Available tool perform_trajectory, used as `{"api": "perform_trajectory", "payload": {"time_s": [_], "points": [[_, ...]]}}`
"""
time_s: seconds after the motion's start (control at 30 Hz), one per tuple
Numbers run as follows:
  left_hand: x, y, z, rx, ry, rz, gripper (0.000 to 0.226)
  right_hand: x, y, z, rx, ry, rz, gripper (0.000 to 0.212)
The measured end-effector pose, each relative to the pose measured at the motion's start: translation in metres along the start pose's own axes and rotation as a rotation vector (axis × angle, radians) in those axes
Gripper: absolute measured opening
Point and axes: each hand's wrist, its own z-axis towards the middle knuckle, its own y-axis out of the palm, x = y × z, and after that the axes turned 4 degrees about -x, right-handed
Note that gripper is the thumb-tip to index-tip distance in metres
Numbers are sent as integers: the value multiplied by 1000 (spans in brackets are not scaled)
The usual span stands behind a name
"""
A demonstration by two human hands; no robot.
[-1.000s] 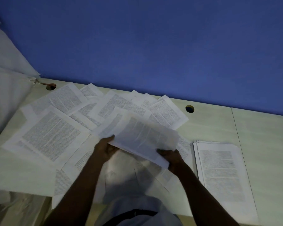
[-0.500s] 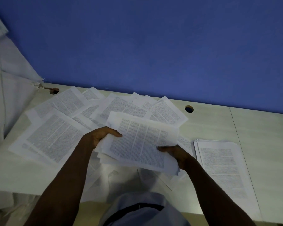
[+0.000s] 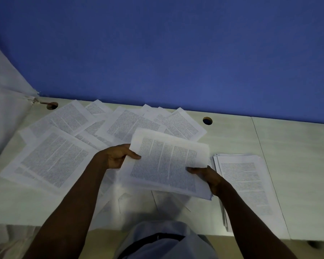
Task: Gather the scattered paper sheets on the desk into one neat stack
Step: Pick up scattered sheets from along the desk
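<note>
Two hands are raised over a pale desk (image 3: 232, 139), and a bundle of printed sheets (image 3: 166, 165) is held between them, lifted clear of the desktop. The bundle's left edge is pinched by the left hand (image 3: 118, 156), its thumb laid across the top page and its other fingers hidden beneath the paper. The right edge, near the lower corner, is gripped by the right hand (image 3: 206, 174), with the thumb pressed on the top page and the remaining fingers curled underneath. The bundle's upper right portion is seen to curve upward, and several page edges are fanned out along its lower side.

Loose sheets (image 3: 52, 157) are spread across the left and middle of the desk, overlapping one another at different angles; more are partly covered by the forearms and the shadow near the front edge. A gathered stack (image 3: 247, 182) is laid flat to the right of the held bundle, just beside the right hand, its edges slightly uneven on the left side.

Two round cable holes are cut into the desk by the back edge, one (image 3: 207, 120) to the right of the scattered pages and one (image 3: 52, 105) at the far left. A blue wall (image 3: 176, 53) is seen behind the desk, and pale fabric (image 3: 4, 101) hangs at the left. A light garment (image 3: 163, 240) is visible at the bottom of the view.
</note>
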Motion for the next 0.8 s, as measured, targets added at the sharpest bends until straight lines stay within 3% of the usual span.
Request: {"api": "perform_trajectory", "payload": {"time_s": [0.17,0.33,0.43,0.57,0.63,0.8], "points": [[2,41,17,57,21,62,41,9,-11,-14,-4,-118,144,32],[-6,95,50,-45,-19,-156,45,38,-62,-56,179,-174,361,37],[-15,167,92,11,10,-173,48,60,-88,-85,292,-231,595,35],[-35,273,149,160,87,-122,34,89,-121,-116,543,-246,736,46],[-49,313,173,208,89,-44,26,101,-136,-131,716,-168,734,43],[-77,347,210,394,47,263,20,136,-162,-166,1035,-24,649,24]]}}
